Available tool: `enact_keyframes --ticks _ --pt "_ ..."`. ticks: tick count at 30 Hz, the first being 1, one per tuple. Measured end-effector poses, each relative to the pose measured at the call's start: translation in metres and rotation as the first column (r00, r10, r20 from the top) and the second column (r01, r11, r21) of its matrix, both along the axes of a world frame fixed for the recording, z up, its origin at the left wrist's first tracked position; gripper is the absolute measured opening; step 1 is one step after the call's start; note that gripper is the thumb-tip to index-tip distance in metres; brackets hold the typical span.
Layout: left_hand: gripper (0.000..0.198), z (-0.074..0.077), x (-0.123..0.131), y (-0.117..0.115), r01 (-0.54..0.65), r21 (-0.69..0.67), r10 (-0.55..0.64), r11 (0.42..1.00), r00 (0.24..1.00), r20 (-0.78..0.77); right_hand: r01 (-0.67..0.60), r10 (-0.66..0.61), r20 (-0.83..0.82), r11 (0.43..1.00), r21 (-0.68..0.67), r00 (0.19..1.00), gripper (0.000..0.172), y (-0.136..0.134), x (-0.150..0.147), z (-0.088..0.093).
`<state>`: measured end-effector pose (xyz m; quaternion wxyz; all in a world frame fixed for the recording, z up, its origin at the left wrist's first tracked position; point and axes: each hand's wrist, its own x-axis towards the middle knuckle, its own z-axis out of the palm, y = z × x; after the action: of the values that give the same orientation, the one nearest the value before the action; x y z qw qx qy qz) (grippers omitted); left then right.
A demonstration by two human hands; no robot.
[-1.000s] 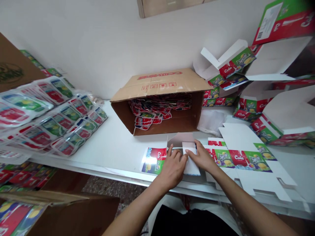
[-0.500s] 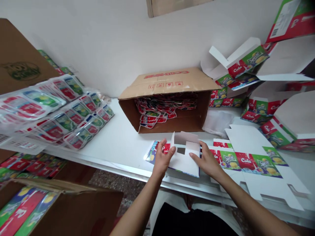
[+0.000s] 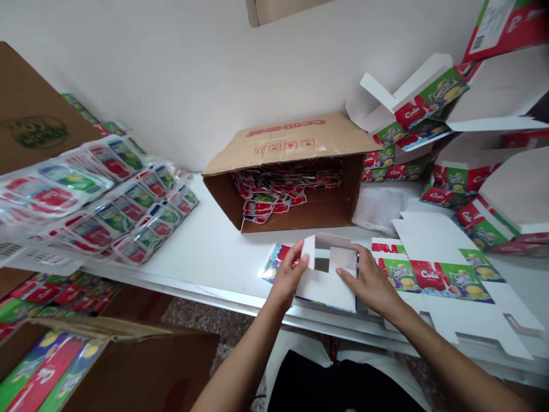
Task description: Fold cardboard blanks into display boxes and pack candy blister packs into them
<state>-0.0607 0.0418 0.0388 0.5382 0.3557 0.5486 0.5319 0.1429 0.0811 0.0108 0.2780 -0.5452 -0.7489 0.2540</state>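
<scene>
A half-folded printed carton [image 3: 326, 280] lies on the white table [image 3: 206, 257] in front of me, white inside up, with flaps raised at its far end. My left hand [image 3: 290, 276] grips its left flap, thumb against the white card. On the carton's right side my right hand [image 3: 369, 280] presses with fingers bent over the edge. A colourful printed panel [image 3: 274, 262] of the carton sticks out to the left under my left hand.
A brown cardboard box [image 3: 295, 171] lies on its side behind the carton, full of small printed packets. Flat carton blanks [image 3: 446, 277] lie to the right, folded cartons [image 3: 472, 154] are piled behind them. Sheets of sealed packets [image 3: 94, 200] lie at left. Another brown box [image 3: 86, 366] stands below the table.
My hands moved apart from the carton's middle to its two sides, and the flaps at its far end have risen. The view shifted slightly.
</scene>
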Motion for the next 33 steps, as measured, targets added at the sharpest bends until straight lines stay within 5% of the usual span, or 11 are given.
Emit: enact_keyframes --ticks 7,16,25,29,31,33 --pt "0.071 -0.021 0.01 0.009 -0.082 0.011 0.078 0.997 0.885 -0.459 -0.046 0.04 0.042 0.986 0.162 0.998 0.052 -0.014 -0.007 -0.008" --pt "0.073 -0.023 0.003 0.005 0.08 -0.151 -0.166 0.985 0.641 -0.75 -0.054 0.046 0.061 0.988 0.142 0.997 0.052 -0.01 0.001 -0.006" --pt "0.077 -0.017 -0.007 -0.002 0.146 -0.067 -0.157 0.987 0.788 -0.595 -0.069 0.047 0.112 0.976 0.207 0.993 0.065 -0.013 0.002 -0.005" --pt "0.066 -0.018 -0.005 -0.003 0.082 -0.043 -0.091 0.996 0.786 -0.612 -0.014 -0.031 0.109 0.921 0.388 0.994 0.049 -0.028 -0.001 0.004" --pt "0.062 -0.02 -0.003 -0.002 0.082 -0.039 -0.088 0.996 0.764 -0.639 -0.152 0.094 0.166 0.911 0.385 0.982 0.032 -0.038 -0.006 0.013" --pt "0.06 -0.02 -0.001 -0.003 0.087 -0.036 -0.089 0.996 0.742 -0.664 -0.323 0.251 0.302 0.921 0.217 0.92 0.03 -0.044 -0.013 0.023"
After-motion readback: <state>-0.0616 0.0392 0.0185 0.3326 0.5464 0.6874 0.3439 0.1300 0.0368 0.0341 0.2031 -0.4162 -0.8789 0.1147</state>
